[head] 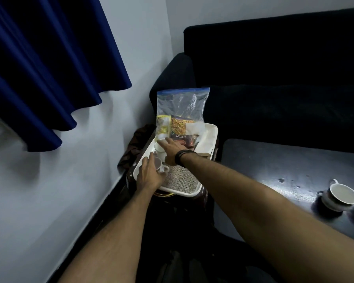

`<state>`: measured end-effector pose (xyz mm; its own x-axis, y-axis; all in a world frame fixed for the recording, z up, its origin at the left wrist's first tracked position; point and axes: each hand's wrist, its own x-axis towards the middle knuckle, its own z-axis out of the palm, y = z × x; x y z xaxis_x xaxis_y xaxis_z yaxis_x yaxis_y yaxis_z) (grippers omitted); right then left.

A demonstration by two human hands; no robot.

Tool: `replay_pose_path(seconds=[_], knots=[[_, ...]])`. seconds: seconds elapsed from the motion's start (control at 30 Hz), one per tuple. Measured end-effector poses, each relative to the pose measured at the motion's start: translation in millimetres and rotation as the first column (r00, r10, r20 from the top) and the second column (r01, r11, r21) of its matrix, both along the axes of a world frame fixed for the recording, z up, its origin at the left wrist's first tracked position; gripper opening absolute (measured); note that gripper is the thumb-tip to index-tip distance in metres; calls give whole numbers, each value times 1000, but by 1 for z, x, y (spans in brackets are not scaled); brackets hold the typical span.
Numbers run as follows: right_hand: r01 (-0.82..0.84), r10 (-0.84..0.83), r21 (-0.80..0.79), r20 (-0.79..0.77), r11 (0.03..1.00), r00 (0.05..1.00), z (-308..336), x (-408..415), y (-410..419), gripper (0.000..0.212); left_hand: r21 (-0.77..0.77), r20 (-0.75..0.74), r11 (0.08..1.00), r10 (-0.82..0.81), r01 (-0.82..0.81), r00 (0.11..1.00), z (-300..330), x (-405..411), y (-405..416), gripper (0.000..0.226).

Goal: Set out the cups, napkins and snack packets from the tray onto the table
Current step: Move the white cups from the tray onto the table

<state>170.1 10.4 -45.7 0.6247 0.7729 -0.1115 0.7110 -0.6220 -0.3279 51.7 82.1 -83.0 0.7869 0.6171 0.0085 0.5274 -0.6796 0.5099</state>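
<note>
A white tray (209, 137) rests on a low dark stand beside the sofa. In it stands a clear zip bag (182, 105) holding snack packets (179, 126), one labelled MIXTURE. A burlap-like napkin (182, 179) lies in the tray's near half. My left hand (149, 174) closes around a small cup (161, 165) with a handle at the tray's left side. My right hand (171, 147), with a dark wristband, lies over a white cup (158, 149) in the tray's middle; its grip is hidden. On the dark table (274, 170) stands a white cup on a saucer (340, 195).
A dark sofa (274, 68) fills the back right behind tray and table. A blue curtain (39, 68) hangs at the upper left against the pale wall. Crumpled dark cloth (131, 146) lies left of the tray. The table surface shows glare and small droplets.
</note>
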Motion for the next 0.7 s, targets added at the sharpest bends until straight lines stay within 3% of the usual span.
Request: replay_pose_path(seconds=[0.1,0.27,0.4,0.47,0.7], knots=[[-26,26,-50,-6,998,1000,-6,3,10,80,-3,-38,999,-43,43,998,-3,3,6,77],[-1,3,-13,137,1000,991,-12,2,15,63,-52,-130,989,-144,138,981,5,4,13,75],[47,-41,-71,88,996,995,-1,-3,20,59,-81,-108,987,-148,140,983,10,-3,14,61],[49,-45,-101,45,994,998,1,-8,17,61,-89,-68,991,-107,101,992,10,-11,11,64],[207,-179,226,-139,952,974,27,1,-56,68,-21,96,1000,-5,7,995,32,-8,-23,63]])
